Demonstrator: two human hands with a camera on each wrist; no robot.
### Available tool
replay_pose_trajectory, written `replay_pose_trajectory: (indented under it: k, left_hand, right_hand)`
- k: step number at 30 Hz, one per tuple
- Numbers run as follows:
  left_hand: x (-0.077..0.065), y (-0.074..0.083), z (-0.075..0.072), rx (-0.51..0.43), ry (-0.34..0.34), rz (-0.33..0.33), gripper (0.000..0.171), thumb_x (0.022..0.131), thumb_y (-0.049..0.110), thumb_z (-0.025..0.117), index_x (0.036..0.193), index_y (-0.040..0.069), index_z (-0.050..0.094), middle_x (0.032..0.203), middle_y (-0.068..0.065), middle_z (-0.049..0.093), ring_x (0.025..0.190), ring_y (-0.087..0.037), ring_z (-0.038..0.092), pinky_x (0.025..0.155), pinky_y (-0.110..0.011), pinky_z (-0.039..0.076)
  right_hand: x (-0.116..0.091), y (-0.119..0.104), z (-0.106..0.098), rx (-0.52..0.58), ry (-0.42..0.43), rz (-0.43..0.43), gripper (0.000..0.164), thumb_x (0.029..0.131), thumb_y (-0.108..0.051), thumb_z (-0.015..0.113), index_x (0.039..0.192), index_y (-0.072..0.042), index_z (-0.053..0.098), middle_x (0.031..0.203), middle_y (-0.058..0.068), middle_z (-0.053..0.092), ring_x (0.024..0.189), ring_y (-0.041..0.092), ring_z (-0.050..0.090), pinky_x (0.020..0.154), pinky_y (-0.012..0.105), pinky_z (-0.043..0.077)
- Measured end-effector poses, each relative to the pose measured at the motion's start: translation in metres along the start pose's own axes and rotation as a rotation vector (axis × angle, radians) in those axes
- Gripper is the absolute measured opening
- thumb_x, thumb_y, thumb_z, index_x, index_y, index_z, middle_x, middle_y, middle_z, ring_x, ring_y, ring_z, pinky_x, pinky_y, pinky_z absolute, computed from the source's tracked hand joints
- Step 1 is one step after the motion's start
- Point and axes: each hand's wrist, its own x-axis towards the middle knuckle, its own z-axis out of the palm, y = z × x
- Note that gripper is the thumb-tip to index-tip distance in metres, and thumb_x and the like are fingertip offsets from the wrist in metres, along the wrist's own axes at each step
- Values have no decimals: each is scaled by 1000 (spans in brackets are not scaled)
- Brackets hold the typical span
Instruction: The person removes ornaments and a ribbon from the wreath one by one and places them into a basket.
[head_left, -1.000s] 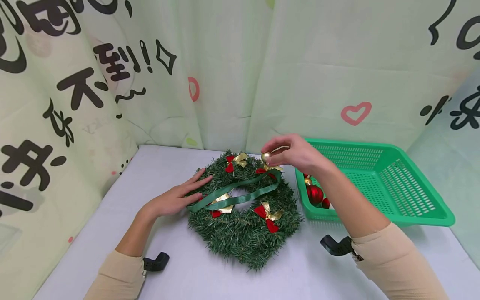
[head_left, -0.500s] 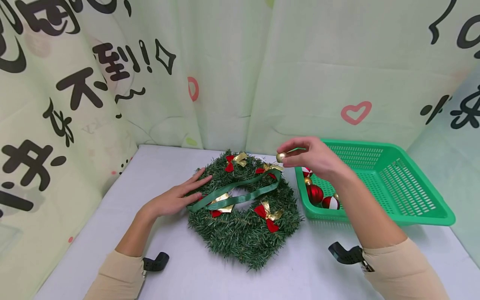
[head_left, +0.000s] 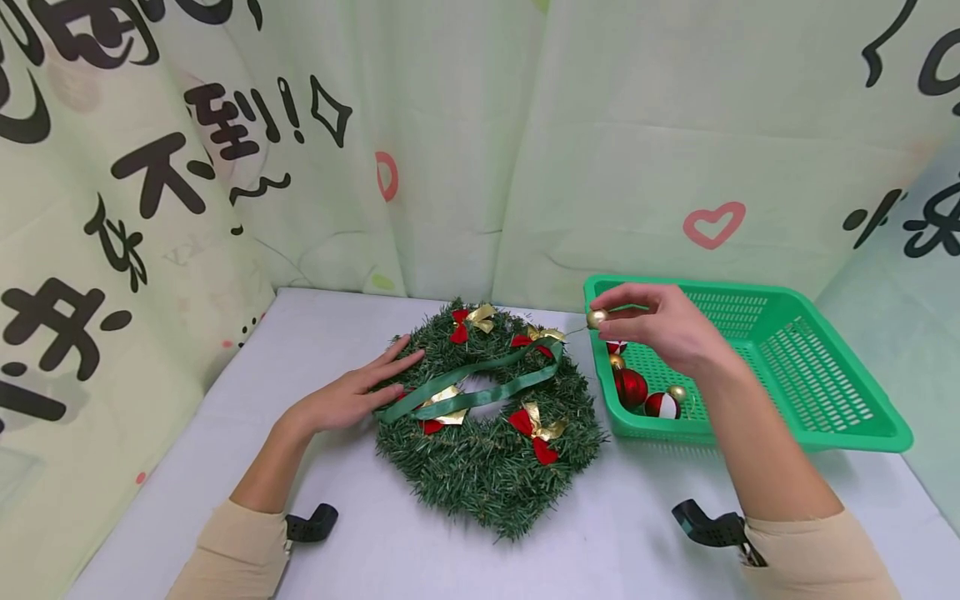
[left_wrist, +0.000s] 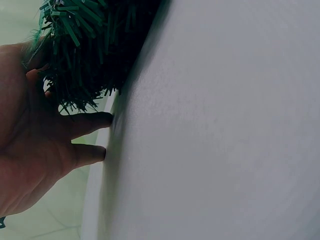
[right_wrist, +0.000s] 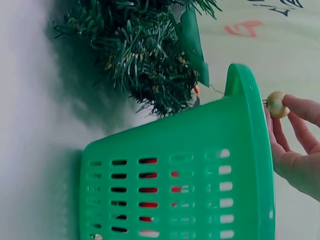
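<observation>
A green wreath lies on the table, trimmed with several red-and-gold bows and a loop of green ribbon. Fingers spread, my left hand rests on its left side; two fingertips meet the white tabletop in the left wrist view. My right hand pinches a small gold bauble between thumb and fingers, above the near-left rim of the green basket. A thin thread runs from the bauble toward the wreath's upper right bow.
Inside the basket's left end lie a red bauble, a red-and-white bauble, a second gold bauble and others partly hidden. A printed curtain hangs behind the table.
My right hand has drawn the gold bauble rightward, away from the wreath to the basket's rim, and the thread now shows stretched between. My left hand has stayed in place.
</observation>
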Motion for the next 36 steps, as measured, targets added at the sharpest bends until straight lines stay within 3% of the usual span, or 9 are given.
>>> replay_pose_trajectory:
  k: [7, 17, 25, 31, 36]
  left_hand:
    - [0, 0, 0, 2, 0, -1, 58, 113, 33, 47, 167, 32, 25, 177, -1, -2, 163, -36, 4, 123, -69, 18]
    - [0, 0, 0, 5, 2, -5, 58, 113, 34, 47, 167, 33, 26, 178, -2, -2, 163, -35, 4, 123, -69, 18]
    - [0, -1, 0, 7, 2, 0, 58, 113, 32, 47, 167, 33, 25, 178, -1, -2, 163, -35, 3, 123, -69, 18]
    - [0, -2, 0, 7, 4, 1, 58, 113, 29, 47, 167, 33, 25, 178, -2, -2, 163, -36, 3, 123, -70, 17]
    - [1, -3, 1, 5, 2, 3, 58, 113, 29, 47, 167, 33, 25, 178, -2, -2, 163, -35, 3, 123, -69, 18]
  right_hand:
    - [-7, 11, -8, -14, 56, 39, 42, 95, -30, 79, 132, -13, 69, 122, -1, 72, 108, 14, 72, 97, 31, 53]
    - [-13, 27, -17, -80, 65, 64, 49, 97, -33, 76, 139, -11, 63, 132, 0, 62, 111, 9, 66, 96, 27, 52]
    - [-15, 40, -22, -35, 70, 57, 50, 99, -28, 74, 140, -4, 60, 129, -3, 59, 110, 8, 65, 94, 24, 55]
    - [-14, 51, -27, -11, 71, 90, 50, 100, -25, 73, 142, -1, 58, 136, 3, 55, 106, 6, 69, 93, 23, 57]
    - [-14, 59, -29, -74, 83, 123, 50, 100, -27, 72, 141, -2, 60, 141, 11, 55, 105, 11, 71, 96, 29, 57]
